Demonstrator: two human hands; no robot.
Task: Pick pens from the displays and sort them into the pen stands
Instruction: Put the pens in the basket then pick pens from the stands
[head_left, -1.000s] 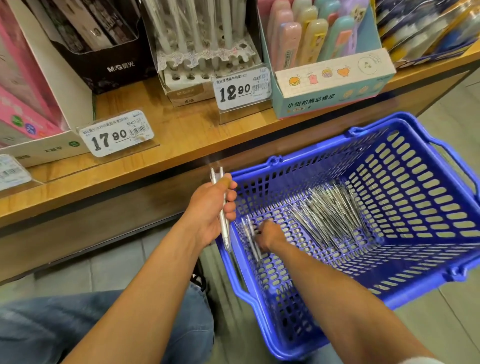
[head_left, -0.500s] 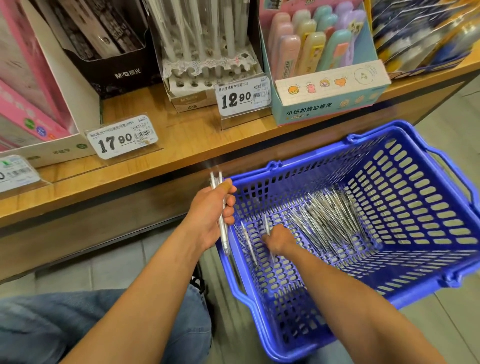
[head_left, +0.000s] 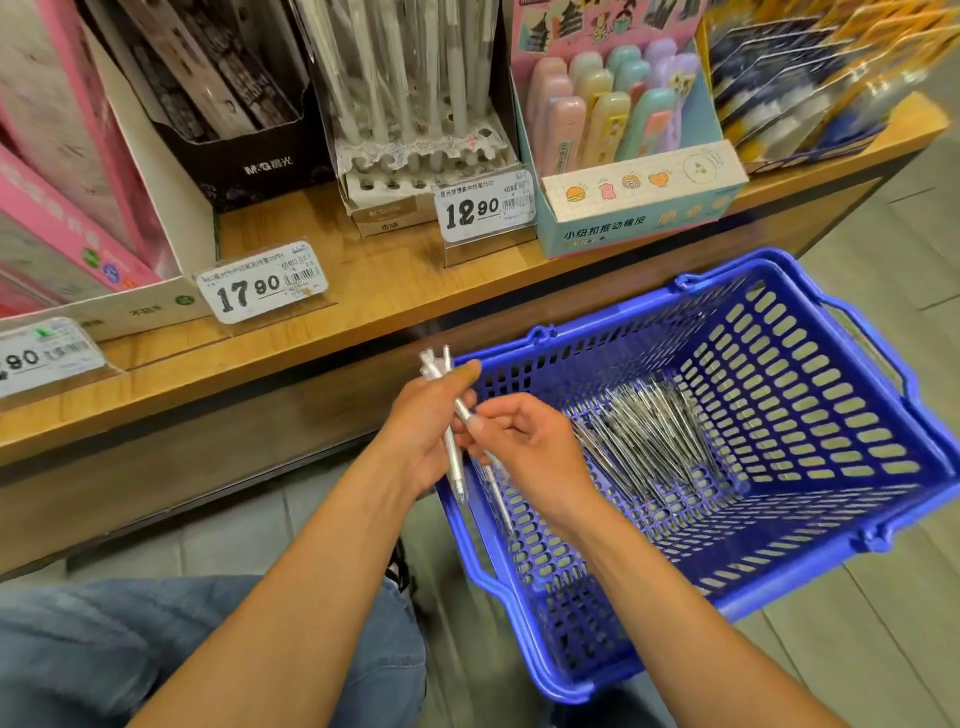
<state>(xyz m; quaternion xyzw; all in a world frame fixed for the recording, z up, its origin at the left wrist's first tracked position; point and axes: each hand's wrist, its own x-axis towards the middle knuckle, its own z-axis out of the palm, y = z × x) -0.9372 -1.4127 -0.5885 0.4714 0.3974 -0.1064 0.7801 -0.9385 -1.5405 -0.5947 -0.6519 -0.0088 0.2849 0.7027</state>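
On the far left of the wooden shelf stand a pink-and-white cardboard display box and a white price tag reading 17.90. Next comes a black cardboard pen display, then a white perforated pen stand with slim white pens upright in its holes and a 12.90 tag in front of it. To the right of that sits a pastel box of push erasers.

Below the shelf edge, the left hand has its fingers and thumb curled round a small bundle of clear plastic pens, caps up, tips down, just outside the near-left corner of the blue plastic shopping basket. The right hand pinches one more clear pen, angled down over the basket's wall, its upper end touching the bundle. A loose heap of similar pens lies on the basket floor.

The risk, as I judge it, is in the hand-over: the left hand must loosen slightly to admit the new pen, and the smooth barrels could slip down through the fingers and fall to the floor outside the basket. The pen could also go in reversed, which would matter at the stand's holes.

Half a second earlier the right hand was down in the basket, reaching among stray pens near the left wall; now it is up at the left hand with a pen. The left hand's bundle has barely moved.
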